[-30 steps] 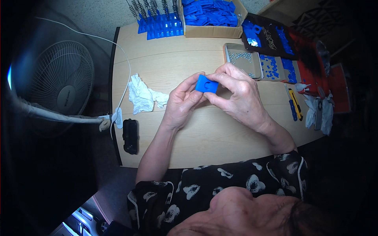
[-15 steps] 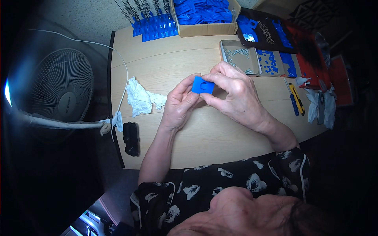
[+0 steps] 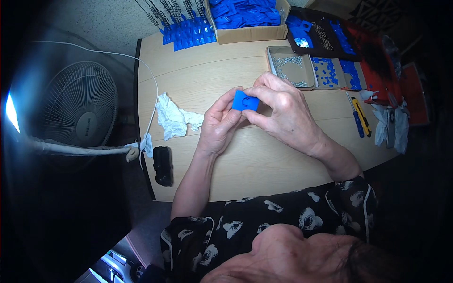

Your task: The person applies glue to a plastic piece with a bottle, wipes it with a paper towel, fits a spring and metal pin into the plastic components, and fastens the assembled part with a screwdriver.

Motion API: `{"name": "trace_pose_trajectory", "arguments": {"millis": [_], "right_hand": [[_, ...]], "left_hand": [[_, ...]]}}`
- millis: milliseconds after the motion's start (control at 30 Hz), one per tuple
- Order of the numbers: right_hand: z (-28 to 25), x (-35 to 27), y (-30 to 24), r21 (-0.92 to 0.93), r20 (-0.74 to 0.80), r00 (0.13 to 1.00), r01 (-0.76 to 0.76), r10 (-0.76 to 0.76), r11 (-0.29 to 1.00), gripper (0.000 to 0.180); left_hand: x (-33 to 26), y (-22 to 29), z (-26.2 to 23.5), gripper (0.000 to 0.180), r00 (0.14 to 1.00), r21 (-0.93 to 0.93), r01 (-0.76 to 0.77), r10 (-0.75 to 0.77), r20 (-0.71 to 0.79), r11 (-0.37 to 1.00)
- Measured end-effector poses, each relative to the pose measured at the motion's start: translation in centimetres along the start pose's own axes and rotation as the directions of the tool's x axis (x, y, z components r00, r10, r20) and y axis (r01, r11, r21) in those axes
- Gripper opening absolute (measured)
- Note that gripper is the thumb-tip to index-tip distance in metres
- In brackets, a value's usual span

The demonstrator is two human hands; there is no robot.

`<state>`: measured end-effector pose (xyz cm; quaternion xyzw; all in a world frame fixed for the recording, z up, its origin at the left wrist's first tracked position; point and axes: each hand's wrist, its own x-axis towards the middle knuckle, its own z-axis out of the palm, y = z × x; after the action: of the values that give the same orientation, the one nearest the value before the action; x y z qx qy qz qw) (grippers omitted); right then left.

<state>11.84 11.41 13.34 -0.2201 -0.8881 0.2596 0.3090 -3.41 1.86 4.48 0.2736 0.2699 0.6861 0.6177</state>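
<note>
Between my two hands, above the middle of the table, is a small flat blue plastic piece (image 3: 239,101) with a rounded cut-out in its face. My left hand (image 3: 220,118) pinches its left side, thumb in front and fingers behind. From the right, my right hand (image 3: 286,106) grips the other side between thumb and fingertips. The underside of the piece and some of my left fingers are hidden. Left of my left hand lies a crumpled white tissue (image 3: 171,118) on the table.
At the back stand a cardboard box (image 3: 252,34) of blue pieces and a row of blue parts with dark springs (image 3: 192,33). Trays (image 3: 309,85) of small metal and blue parts sit back right. A yellow cutter (image 3: 362,118) and screwdriver (image 3: 357,120) lie right; a black case (image 3: 163,165) lies left.
The whole view has shifted slightly, so the table appears a little further right. Both hands keep hold of the blue plastic piece, nearly unmoved.
</note>
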Motion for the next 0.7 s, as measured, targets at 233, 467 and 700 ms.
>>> {"name": "trace_pose_trajectory", "arguments": {"millis": [233,467,700], "right_hand": [[-0.25,0.14,-0.20,0.019,0.026,0.999,-0.026,0.026,0.999,0.025],[-0.23,0.15,-0.26,0.038,0.060,0.997,-0.042,0.040,0.998,0.032],[-0.09,0.13,-0.36,0.038,0.063,0.996,-0.061,0.058,0.997,0.032]], "left_hand": [[0.00,0.22,0.04,0.048,1.000,0.019,0.003,-0.003,-0.005,1.000],[-0.12,0.09,-0.25,0.048,1.000,0.029,0.025,-0.025,-0.014,0.999],[-0.26,0.34,-0.16,0.049,0.999,0.002,0.038,-0.038,0.001,0.999]]}}
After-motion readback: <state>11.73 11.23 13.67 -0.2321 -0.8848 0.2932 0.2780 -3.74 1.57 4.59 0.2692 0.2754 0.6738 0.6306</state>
